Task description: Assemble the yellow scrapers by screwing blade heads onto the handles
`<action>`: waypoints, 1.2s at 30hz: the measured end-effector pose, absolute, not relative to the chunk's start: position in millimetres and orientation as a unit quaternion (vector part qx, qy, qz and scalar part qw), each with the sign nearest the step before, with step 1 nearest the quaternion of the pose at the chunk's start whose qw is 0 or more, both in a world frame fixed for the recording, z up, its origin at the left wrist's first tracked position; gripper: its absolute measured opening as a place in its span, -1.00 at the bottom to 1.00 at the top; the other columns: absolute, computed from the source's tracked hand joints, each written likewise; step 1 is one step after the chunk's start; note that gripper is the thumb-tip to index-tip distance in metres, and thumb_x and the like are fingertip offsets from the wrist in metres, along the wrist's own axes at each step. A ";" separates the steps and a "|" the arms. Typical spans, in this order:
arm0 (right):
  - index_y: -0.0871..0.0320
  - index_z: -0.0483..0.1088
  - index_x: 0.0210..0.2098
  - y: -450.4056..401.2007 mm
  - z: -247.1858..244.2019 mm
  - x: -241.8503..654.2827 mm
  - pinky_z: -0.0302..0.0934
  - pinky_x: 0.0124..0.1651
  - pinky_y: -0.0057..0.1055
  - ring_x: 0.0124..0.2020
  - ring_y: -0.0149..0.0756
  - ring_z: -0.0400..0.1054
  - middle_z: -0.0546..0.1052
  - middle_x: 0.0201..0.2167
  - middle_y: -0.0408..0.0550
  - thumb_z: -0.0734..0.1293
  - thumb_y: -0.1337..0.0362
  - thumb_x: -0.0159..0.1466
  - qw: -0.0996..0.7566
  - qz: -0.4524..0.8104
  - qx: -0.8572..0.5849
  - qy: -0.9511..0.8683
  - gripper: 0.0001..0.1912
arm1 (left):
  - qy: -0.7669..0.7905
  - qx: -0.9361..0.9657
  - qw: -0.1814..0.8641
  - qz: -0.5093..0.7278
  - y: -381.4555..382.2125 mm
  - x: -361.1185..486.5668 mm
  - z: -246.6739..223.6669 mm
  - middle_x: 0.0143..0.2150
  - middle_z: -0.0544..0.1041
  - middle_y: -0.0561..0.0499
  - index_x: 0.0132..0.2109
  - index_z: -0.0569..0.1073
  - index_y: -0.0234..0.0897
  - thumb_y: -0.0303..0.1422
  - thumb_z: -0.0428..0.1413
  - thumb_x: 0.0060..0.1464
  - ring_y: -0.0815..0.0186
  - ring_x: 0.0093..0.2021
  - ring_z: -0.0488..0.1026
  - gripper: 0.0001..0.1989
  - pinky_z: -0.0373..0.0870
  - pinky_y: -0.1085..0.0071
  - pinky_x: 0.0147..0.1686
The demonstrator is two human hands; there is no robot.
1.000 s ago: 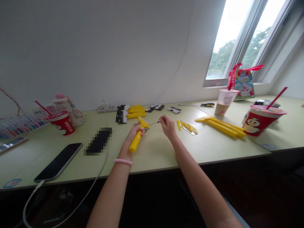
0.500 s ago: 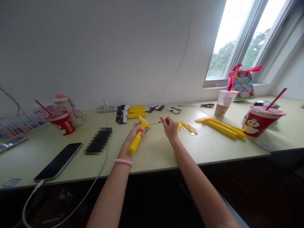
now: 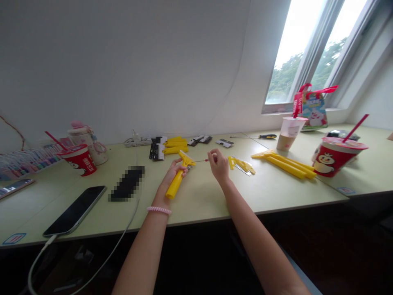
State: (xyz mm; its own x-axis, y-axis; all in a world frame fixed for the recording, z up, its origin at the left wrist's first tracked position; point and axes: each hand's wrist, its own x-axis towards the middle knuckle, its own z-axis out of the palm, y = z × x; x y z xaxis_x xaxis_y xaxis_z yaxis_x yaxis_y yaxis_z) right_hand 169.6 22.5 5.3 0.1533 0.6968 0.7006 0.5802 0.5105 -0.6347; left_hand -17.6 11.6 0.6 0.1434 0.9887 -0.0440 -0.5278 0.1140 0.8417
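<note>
My left hand (image 3: 172, 174) is wrapped round a yellow scraper (image 3: 175, 184), its wide head pointing away from me and its handle end toward me. Small metal parts show beside the scraper's head. In my right hand (image 3: 219, 166), the closed fingers grip a screwdriver (image 3: 201, 161) with a thin shaft and a bit of red near the fingers; the rest of its handle is hidden. The shaft's tip reaches the side of the scraper head; whether it sits in a screw I cannot tell. Right of that hand lie loose yellow scraper parts (image 3: 242, 165).
Yellow handles (image 3: 175, 150) and black-and-white packets (image 3: 157, 151) lie at the back. More yellow scrapers (image 3: 288, 164) and a larger screwdriver (image 3: 267, 136) lie right. Drink cups (image 3: 327, 162) stand at the right, another red cup (image 3: 80, 162) at the left. A phone (image 3: 75, 211) has a cable (image 3: 127, 223) over the front edge.
My right hand has turned slightly, its fingers curled more round the screwdriver. The left hand and scraper are almost unmoved.
</note>
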 end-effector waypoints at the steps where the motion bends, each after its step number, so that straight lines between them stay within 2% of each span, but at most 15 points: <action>1: 0.11 0.22 -0.42 22.6 5.0 170.2 -0.06 -0.50 -0.49 -0.67 -0.41 0.11 0.32 -0.68 -0.23 0.08 0.11 0.24 0.576 0.052 -0.503 -0.642 -0.76 | 0.330 0.351 0.671 0.565 11.4 -17.5 0.9 -0.37 0.36 0.01 -0.11 0.14 -0.20 -0.68 0.06 -0.26 0.52 -0.62 0.28 -0.47 0.12 0.64 -0.69; 4: 0.09 0.18 -0.43 24.4 3.4 172.2 -0.10 -0.53 -0.47 -0.64 -0.36 0.14 0.30 -0.66 -0.21 0.04 0.15 0.24 0.567 0.068 -0.519 -0.636 -0.78 | 0.331 0.346 0.670 0.567 11.4 -17.4 1.2 -0.36 0.36 0.00 -0.12 0.15 -0.20 -0.68 0.06 -0.27 0.53 -0.61 0.28 -0.48 0.12 0.64 -0.69; 8: 0.09 0.16 -0.39 25.9 2.9 172.3 -0.06 -0.53 -0.49 -0.60 -0.37 0.16 0.31 -0.59 -0.20 0.10 0.21 0.18 0.580 0.079 -0.489 -0.647 -0.89 | 0.337 0.338 0.666 0.574 11.7 -17.6 0.6 -0.35 0.35 0.00 -0.12 0.17 -0.22 -0.68 0.06 -0.27 0.54 -0.61 0.27 -0.48 0.12 0.63 -0.69; 11: 0.10 0.15 -0.40 25.3 3.8 171.0 -0.05 -0.52 -0.50 -0.65 -0.41 0.11 0.29 -0.65 -0.23 0.12 0.14 0.19 0.597 0.089 -0.472 -0.643 -0.84 | 0.336 0.347 0.664 0.570 12.0 -17.9 0.0 -0.36 0.35 0.00 -0.10 0.16 -0.21 -0.68 0.06 -0.26 0.53 -0.61 0.28 -0.47 0.12 0.63 -0.69; 15: 0.09 0.13 -0.48 26.0 3.4 171.8 -0.08 -0.53 -0.49 -0.68 -0.39 0.09 0.23 -0.73 -0.25 0.08 0.10 0.22 0.578 0.087 -0.512 -0.629 -0.76 | 0.338 0.350 0.668 0.563 12.8 -18.3 -0.3 -0.36 0.35 0.00 -0.10 0.16 -0.20 -0.68 0.06 -0.27 0.51 -0.59 0.29 -0.46 0.13 0.64 -0.69; 21: 0.10 0.15 -0.39 26.2 2.3 170.8 -0.01 -0.48 -0.49 -0.52 -0.35 0.24 0.38 -0.53 -0.16 0.08 0.25 0.18 0.573 0.077 -0.481 -0.659 -0.91 | 0.337 0.340 0.666 0.571 13.1 -19.0 -1.1 -0.36 0.35 0.02 -0.10 0.16 -0.20 -0.67 0.07 -0.26 0.54 -0.61 0.28 -0.47 0.13 0.64 -0.68; 26: 0.11 0.17 -0.38 22.8 3.8 168.6 -0.02 -0.50 -0.50 -0.67 -0.41 0.15 0.40 -0.62 -0.20 0.10 0.14 0.22 0.577 0.083 -0.474 -0.660 -0.82 | 0.340 0.334 0.670 0.570 12.8 -18.5 -0.2 -0.36 0.35 0.02 -0.10 0.17 -0.20 -0.67 0.06 -0.27 0.55 -0.62 0.26 -0.47 0.12 0.65 -0.69; 29: 0.10 0.18 -0.39 23.1 3.3 169.8 -0.04 -0.51 -0.48 -0.65 -0.38 0.17 0.38 -0.63 -0.19 0.06 0.14 0.23 0.565 0.082 -0.496 -0.654 -0.80 | 0.344 0.328 0.666 0.575 11.7 -17.3 1.6 -0.37 0.35 0.01 -0.10 0.17 -0.21 -0.68 0.05 -0.27 0.55 -0.62 0.25 -0.47 0.11 0.65 -0.69; 33: 0.10 0.18 -0.36 24.0 2.7 170.1 -0.02 -0.50 -0.48 -0.56 -0.35 0.22 0.37 -0.55 -0.16 0.08 0.21 0.19 0.571 0.068 -0.484 -0.660 -0.87 | 0.347 0.326 0.661 0.580 10.4 -16.2 3.3 -0.38 0.34 0.02 -0.09 0.17 -0.22 -0.68 0.04 -0.28 0.55 -0.63 0.26 -0.46 0.10 0.64 -0.69; 36: 0.11 0.18 -0.35 22.6 3.6 168.2 -0.01 -0.51 -0.49 -0.63 -0.40 0.17 0.40 -0.58 -0.18 0.09 0.19 0.20 0.576 0.079 -0.465 -0.668 -0.86 | 0.355 0.331 0.657 0.577 10.6 -16.2 3.5 -0.41 0.33 0.05 -0.08 0.15 -0.21 -0.67 0.03 -0.29 0.52 -0.63 0.27 -0.44 0.10 0.64 -0.70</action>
State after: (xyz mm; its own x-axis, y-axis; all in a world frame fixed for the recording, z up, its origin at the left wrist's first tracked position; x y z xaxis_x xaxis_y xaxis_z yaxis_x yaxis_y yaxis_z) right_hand 168.2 22.6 3.6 0.0959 0.7125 0.6951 0.5299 0.5546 -0.6416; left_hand -16.2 10.6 3.5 0.0817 0.9931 -0.0837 -0.5239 0.1142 0.8441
